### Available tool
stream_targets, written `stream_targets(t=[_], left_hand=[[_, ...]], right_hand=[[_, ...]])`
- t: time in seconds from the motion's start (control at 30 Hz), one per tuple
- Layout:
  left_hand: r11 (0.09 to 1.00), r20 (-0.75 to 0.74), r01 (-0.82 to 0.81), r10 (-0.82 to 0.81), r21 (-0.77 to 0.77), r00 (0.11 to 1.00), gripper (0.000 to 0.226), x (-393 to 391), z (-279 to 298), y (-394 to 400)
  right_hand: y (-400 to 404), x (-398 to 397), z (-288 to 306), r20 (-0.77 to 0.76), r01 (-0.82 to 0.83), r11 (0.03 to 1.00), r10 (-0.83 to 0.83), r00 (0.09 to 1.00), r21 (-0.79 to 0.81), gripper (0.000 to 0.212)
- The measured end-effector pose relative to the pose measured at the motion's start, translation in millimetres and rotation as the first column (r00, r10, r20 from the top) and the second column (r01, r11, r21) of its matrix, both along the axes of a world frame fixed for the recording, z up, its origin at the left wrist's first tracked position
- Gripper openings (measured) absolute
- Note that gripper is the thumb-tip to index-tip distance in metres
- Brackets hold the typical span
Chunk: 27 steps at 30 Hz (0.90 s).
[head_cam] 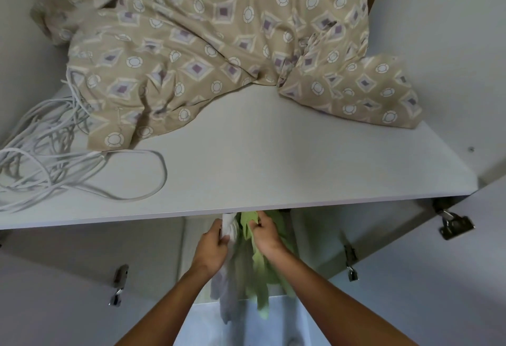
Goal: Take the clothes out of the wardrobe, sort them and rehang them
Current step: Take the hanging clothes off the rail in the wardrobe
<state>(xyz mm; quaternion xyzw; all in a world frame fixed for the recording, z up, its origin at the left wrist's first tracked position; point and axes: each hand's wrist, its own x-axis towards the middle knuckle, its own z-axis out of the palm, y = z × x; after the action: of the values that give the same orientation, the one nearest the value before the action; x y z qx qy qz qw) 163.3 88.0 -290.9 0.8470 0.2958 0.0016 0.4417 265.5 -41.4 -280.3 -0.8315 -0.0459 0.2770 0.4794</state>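
On the shelf [273, 159], a tangle of white cord [49, 159] lies at the left, with a patterned beige cloth [205, 44] heaped beside it and running right. Below the shelf edge, the left hand [212, 247] grasps a white garment [228, 229] and the right hand [264, 234] clutches a green garment [260, 263] — both hang just under the shelf, inside the wardrobe. The task looks early — whether these are coming out or going back I cannot tell. No readable writing or labels.
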Motion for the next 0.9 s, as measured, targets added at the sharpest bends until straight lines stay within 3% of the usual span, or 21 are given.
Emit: stream_targets(t=[0.07,0.13,0.3,0.4,0.53,0.67,0.9], left_hand=[[0.960,0.013,-0.124,0.132,-0.253,0.991,0.022,7.0,11.9,-4.9],[0.854,-0.007,-0.245,0.272,-0.458,0.962,0.026,16.7,20.3,-9.2],[0.698,0.034,-0.353,0.475,-0.623,0.879,0.015,30.6,43.0,-25.8],[0.751,0.150,-0.319,0.482,-0.578,0.863,0.022,20.8,60.6,-33.8],[0.805,0.295,-0.257,0.463,-0.535,0.836,0.026,4.7,68.3,-31.5],[0.875,0.388,-0.183,0.375,-0.449,0.842,0.031,-8.1,80.0,-29.1],[0.873,0.391,-0.212,0.398,-0.439,0.829,0.040,-51.7,73.8,-36.6]], right_hand=[[-2.5,2.2,4.0,-0.004,0.064,0.998,-0.064,0.998,0.024,0.037],[-4.5,4.8,11.0,-0.003,0.133,0.989,-0.133,0.991,0.069,0.032],[-5.1,-0.5,38.2,0.084,0.164,0.959,-0.188,0.979,0.230,0.027],[-5.2,-7.8,47.1,0.171,0.174,0.955,-0.218,0.961,0.239,0.020],[-8.0,-28.5,58.7,0.253,0.158,0.960,-0.216,0.943,0.231,0.034],[-12.2,-57.5,64.3,0.290,0.121,0.954,-0.202,0.935,0.276,0.022],[-28.7,-96.4,58.7,0.324,0.049,0.959,-0.142,0.935,0.280,0.025]])
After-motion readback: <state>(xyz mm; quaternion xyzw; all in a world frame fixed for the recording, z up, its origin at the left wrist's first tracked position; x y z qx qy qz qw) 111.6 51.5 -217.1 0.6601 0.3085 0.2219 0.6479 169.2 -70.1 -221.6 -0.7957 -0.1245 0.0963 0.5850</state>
